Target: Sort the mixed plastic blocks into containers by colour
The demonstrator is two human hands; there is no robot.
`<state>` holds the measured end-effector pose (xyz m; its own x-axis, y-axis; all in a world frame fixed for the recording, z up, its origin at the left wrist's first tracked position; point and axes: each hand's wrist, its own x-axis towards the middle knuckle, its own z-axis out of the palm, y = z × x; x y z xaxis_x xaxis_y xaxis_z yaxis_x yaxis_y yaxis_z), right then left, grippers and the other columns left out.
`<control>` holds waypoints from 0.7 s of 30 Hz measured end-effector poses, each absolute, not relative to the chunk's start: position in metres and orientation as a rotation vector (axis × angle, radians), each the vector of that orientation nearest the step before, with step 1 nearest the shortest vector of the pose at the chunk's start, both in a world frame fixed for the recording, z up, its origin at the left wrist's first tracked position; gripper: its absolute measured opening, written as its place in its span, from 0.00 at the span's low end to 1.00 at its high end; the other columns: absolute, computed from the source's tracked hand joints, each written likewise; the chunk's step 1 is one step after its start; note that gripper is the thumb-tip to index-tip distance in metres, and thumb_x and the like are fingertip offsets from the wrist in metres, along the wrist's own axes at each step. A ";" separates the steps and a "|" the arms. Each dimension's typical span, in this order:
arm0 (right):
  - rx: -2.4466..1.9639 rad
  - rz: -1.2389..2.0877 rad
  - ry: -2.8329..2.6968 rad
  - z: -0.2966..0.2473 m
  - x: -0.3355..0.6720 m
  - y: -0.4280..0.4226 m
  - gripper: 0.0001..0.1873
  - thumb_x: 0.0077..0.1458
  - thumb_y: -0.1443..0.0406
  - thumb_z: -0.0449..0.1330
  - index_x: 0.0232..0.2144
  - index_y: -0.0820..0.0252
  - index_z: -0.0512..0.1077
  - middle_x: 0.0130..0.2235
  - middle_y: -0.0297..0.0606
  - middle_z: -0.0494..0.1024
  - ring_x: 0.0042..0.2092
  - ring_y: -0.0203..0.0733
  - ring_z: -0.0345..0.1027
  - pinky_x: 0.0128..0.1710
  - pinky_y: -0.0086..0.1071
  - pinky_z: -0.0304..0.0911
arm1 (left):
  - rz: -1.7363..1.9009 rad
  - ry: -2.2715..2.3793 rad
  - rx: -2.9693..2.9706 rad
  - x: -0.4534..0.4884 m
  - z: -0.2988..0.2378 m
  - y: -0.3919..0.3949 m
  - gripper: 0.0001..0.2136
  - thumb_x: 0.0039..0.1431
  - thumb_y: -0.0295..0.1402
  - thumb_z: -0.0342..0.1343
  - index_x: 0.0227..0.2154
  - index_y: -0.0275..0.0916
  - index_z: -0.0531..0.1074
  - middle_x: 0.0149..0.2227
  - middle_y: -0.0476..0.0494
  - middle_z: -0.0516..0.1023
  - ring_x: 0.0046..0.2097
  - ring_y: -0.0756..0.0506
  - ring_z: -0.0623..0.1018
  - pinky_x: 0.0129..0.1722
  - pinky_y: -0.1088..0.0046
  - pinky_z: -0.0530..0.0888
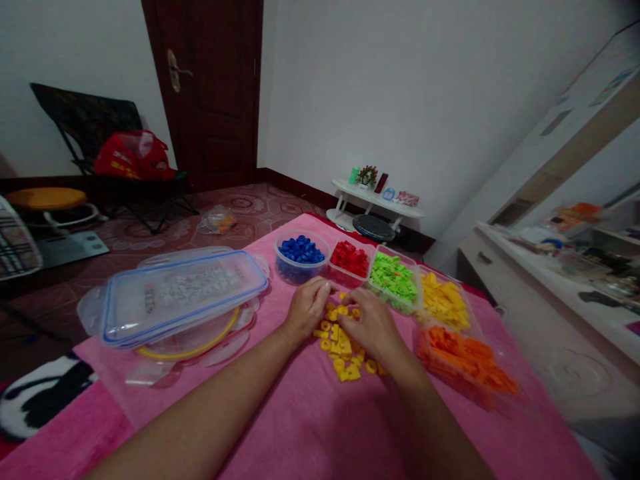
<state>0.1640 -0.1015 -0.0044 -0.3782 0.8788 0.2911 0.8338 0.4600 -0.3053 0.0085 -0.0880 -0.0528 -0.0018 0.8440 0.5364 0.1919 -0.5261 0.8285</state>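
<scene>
A loose pile of small yellow plastic pieces [341, 341], some ring-shaped and some blocky, lies on the pink cloth between my forearms. At the pile's far left edge is my left hand [309, 304], thumb and fingers drawn together; what they hold, if anything, is hidden. My right hand [371, 321] reaches over the right side of the pile, palm down, its thumb apart from the bent fingers. No piece shows clearly in its grasp. Just beyond the hands stand a round tub of blue pieces [301, 251] and a container of red pieces [350, 259].
To the right are containers of green pieces [394, 277], yellow pieces [444, 301] and orange pieces [465, 360]. Stacked clear lids [185, 293] lie at the left of the pink-covered table [300, 427]. Farther off are a low white shelf [377, 195] and a folding chair [90, 120].
</scene>
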 end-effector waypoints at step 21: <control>-1.823 -0.080 -2.017 0.024 0.285 -0.057 0.14 0.45 0.71 0.54 0.36 0.62 0.72 0.30 0.36 0.75 0.31 0.38 0.68 0.31 0.28 0.58 | 1.238 1.073 1.822 0.019 -0.079 -0.071 0.24 0.65 0.44 0.38 0.30 0.35 0.76 0.33 0.42 0.76 0.37 0.46 0.75 0.40 0.72 0.68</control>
<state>0.2854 -0.0568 0.0240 -0.0533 0.9385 0.3413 0.9625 0.1393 -0.2328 0.0188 -0.0706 -0.0786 0.2090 0.8985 0.3861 0.2544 -0.4311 0.8657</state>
